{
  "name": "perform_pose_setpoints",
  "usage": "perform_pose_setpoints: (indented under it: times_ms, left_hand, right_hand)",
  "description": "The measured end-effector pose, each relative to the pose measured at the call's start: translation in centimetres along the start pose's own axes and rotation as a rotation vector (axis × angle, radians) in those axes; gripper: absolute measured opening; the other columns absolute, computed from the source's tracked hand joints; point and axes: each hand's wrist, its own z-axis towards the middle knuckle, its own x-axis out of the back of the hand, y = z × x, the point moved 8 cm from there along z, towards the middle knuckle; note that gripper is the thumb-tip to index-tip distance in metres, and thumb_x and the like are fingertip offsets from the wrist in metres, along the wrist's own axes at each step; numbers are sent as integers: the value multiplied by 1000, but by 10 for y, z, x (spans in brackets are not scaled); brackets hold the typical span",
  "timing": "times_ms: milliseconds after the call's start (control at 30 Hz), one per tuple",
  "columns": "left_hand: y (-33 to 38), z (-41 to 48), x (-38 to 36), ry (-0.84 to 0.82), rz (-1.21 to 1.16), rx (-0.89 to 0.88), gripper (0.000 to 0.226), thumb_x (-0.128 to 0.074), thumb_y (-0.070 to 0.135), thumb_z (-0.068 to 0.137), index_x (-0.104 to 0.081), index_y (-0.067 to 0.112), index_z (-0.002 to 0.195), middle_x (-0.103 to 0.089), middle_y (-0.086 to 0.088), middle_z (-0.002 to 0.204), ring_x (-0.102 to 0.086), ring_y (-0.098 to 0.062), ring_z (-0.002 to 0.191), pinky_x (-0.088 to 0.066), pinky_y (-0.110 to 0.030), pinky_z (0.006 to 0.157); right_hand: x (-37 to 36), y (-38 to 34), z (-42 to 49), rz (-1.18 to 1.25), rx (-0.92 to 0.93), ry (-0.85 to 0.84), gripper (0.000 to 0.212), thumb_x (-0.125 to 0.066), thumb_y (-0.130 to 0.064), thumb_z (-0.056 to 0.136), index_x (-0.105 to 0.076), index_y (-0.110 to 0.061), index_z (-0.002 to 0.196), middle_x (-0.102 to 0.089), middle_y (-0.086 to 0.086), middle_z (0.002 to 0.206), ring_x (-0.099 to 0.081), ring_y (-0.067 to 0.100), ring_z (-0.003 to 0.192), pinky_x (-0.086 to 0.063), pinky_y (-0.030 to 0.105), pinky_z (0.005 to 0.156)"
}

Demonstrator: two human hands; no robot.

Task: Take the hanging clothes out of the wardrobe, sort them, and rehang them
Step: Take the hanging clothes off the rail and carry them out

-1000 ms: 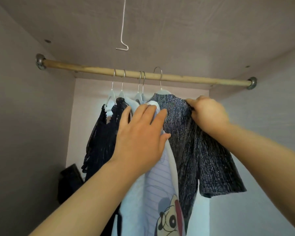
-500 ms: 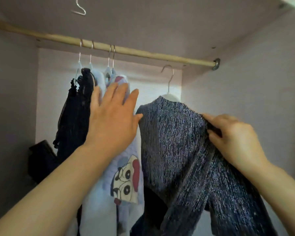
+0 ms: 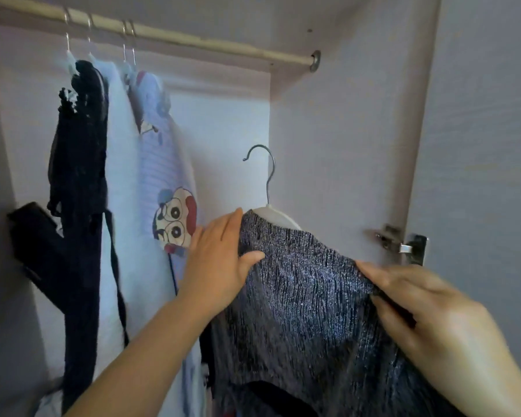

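Observation:
A dark grey ribbed top (image 3: 301, 299) on a white hanger (image 3: 275, 216) is off the rail, low in front of the wardrobe. Its metal hook (image 3: 263, 167) points up, free of the wooden rail (image 3: 193, 40). My right hand (image 3: 427, 323) pinches the top's right shoulder. My left hand (image 3: 220, 260) grips its left shoulder, thumb across the front. On the rail still hang a black lace garment (image 3: 79, 164), a white garment (image 3: 122, 191) and a striped shirt with a cartoon print (image 3: 169, 188).
The wardrobe's right wall (image 3: 337, 152) and the open door with its metal hinge (image 3: 403, 245) stand close on the right. A black object (image 3: 33, 236) leans in the left corner behind the clothes.
The grey top has come off the rail and moved down and right. My left hand left the hanging clothes and now grips the top's left shoulder. The view has swung right.

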Motion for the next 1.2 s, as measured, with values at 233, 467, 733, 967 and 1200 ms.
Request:
perform_pose_setpoints:
  times_ms: [233, 467, 733, 967, 1200]
  left_hand:
    - [56, -52, 11, -54, -455, -33, 67, -25, 55, 79, -42, 27, 138, -54, -4, 128, -44, -23, 122, -27, -53, 106]
    - [130, -140, 35, -163, -743, -27, 36, -60, 16, 88, -57, 20, 124, -46, 5, 100, -47, -15, 89, -29, -22, 70]
    - [276, -219, 104, -205, -917, -232, 40, -62, 26, 86, -57, 33, 124, -50, 5, 98, -49, -16, 82, -34, -27, 71]
    - [393, -307, 185, -238, -1018, -461, 47, -61, 32, 85, -52, 32, 131, -51, 2, 88, -50, -19, 74, -40, -32, 71]
    - [500, -441, 286, -237, -1223, -759, 57, -56, 48, 81, -51, 21, 132, -48, 1, 79, -54, -24, 74, -49, -43, 67]
  right_hand:
    - [82, -33, -71, 16, -93, -149, 38, -50, -34, 79, -58, -34, 116, -62, -19, 97, -57, -5, 86, -38, 0, 74]
    - [181, -78, -153, -127, -210, -296, 40, -50, -38, 82, -52, -41, 122, -54, -27, 110, -57, -9, 90, -42, 5, 75]
    - [291, -130, -219, -806, -303, -397, 86, -77, -49, 63, -42, -21, 136, -64, 1, 104, -64, 25, 84, -52, 38, 78]
    - [407, -188, -286, -1096, -461, -326, 100, -86, -43, 52, -40, -13, 134, -61, 3, 88, -61, 22, 70, -53, 34, 62]
    - [560, -282, -386, -1209, -727, -340, 94, -81, -51, 55, -43, -19, 135, -58, -6, 80, -59, 13, 61, -46, 23, 50]
